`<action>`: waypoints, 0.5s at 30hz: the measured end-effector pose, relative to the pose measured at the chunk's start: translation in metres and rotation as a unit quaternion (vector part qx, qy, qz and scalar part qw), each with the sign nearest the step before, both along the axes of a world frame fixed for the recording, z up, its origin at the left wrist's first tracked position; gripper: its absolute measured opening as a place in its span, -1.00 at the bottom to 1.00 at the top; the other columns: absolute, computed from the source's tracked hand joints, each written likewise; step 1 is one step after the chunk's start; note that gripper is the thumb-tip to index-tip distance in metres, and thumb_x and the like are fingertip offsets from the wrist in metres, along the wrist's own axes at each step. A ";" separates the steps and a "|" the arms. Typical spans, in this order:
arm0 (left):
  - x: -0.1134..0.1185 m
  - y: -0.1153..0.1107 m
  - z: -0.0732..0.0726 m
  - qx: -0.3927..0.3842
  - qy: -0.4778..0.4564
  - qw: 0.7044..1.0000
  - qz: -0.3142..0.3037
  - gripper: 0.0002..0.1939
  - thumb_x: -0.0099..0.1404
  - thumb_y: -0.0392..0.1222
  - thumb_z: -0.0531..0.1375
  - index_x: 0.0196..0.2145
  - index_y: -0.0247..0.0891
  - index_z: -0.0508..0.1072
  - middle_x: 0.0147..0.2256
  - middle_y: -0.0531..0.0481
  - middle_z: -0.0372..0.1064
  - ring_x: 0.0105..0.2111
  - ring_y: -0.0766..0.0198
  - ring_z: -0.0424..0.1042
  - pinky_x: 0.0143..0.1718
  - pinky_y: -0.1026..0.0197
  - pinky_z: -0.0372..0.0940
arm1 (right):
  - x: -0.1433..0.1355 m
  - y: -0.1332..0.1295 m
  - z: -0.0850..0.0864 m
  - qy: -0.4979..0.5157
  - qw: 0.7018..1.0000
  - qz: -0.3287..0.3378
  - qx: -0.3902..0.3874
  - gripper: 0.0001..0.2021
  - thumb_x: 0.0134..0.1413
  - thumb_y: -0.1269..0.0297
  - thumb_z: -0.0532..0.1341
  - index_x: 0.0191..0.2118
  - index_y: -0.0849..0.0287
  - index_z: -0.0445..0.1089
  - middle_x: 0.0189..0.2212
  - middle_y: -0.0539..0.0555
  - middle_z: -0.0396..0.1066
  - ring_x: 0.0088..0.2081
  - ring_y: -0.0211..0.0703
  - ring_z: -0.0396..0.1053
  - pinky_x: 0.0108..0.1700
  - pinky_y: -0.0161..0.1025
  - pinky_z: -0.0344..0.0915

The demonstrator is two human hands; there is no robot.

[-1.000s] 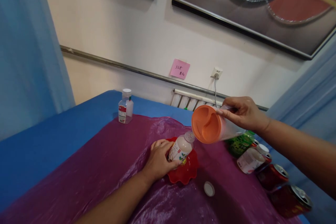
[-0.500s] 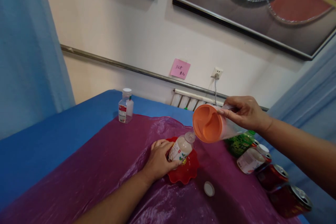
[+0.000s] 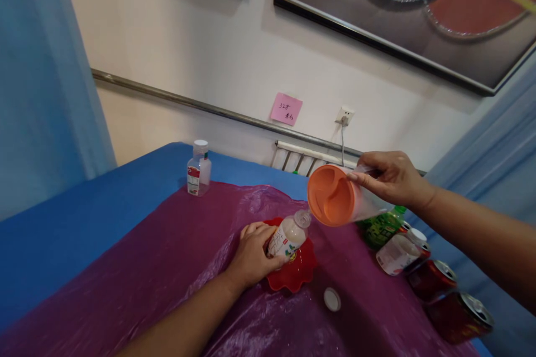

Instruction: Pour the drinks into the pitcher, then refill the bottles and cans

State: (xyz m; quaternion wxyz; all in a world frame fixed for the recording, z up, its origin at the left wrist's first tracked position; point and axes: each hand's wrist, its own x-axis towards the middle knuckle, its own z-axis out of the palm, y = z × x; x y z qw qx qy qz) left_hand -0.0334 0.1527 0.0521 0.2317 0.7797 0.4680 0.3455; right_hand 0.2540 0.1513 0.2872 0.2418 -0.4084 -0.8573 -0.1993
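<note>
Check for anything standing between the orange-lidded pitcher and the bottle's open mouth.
Nothing visible does: the right hand holds the pitcher tilted, its orange lid close beside the mouth of the bottle in the left hand. The white cap lies apart.

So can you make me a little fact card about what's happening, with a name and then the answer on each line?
Left hand: holds an uncapped bottle, tilted toward the pitcher
Right hand: holds a translucent pitcher, tipped toward the bottle
Pitcher top: orange lid, close to the bottle's mouth
Liquid flowing: can't tell
Below the bottle: red scalloped dish
Loose white cap: lying on the purple plastic sheet
Far left: clear capped bottle, upright
Right side: green bottle, white-capped bottle, red cans
Wall: pink note
</note>
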 end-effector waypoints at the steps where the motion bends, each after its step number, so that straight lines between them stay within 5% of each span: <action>1: 0.000 0.000 0.000 0.001 -0.001 1.000 -0.001 -0.37 -0.07 -0.01 0.45 0.01 -0.08 0.53 -0.04 -0.03 0.52 0.06 -0.09 0.33 0.18 -0.11 0.10 | 0.000 0.000 0.000 0.002 1.000 0.001 0.000 -0.57 0.25 -0.09 0.20 -0.51 0.12 0.33 -0.65 -0.03 0.32 -0.59 -0.27 0.25 -0.51 -0.30 0.10; 15: 0.000 -0.002 0.003 0.001 -0.001 1.000 0.000 -0.39 -0.07 -0.04 0.45 -0.01 -0.09 0.54 -0.04 -0.01 0.52 0.05 -0.08 0.33 0.17 -0.10 0.11 | -0.001 -0.003 0.002 0.016 1.000 -0.003 -0.012 -0.55 0.23 -0.12 0.21 -0.52 0.11 0.33 -0.65 -0.04 0.30 -0.59 -0.27 0.23 -0.51 -0.28 0.10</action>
